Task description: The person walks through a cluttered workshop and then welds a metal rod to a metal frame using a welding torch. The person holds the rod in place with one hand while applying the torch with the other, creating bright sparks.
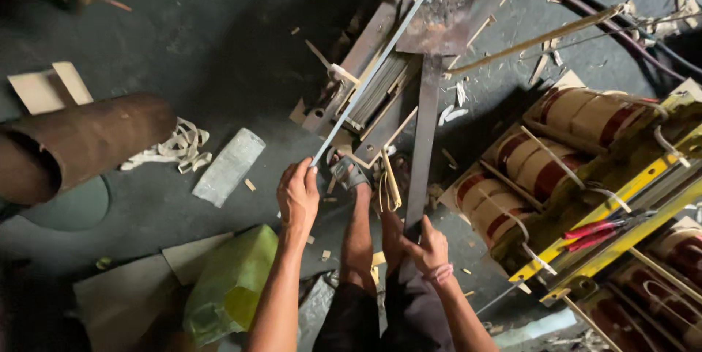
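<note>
The fingers (310,171) of the left hand (297,195) are closed around the lower end of a long thin metal strip (376,67). The strip runs up and to the right from this hand, across a stack of steel laminations (384,85) that lies on the dark floor (219,45). The right hand (430,248) rests at the lower end of a dark flat steel bar (424,140), its fingers bent against the bar; how firmly it holds I cannot tell. Between the two hands a bare leg goes forward, and the foot wears a sandal (349,173) beside the stack.

To the right stand wound coils (556,140) with red and cream bands, in a yellow frame (621,206), and red-handled pliers (603,233) lie on them. To the left are a rusty pipe (80,144), a heap of white tape scraps (172,149), a clear plastic bag (228,165) and a green bag (230,282).
</note>
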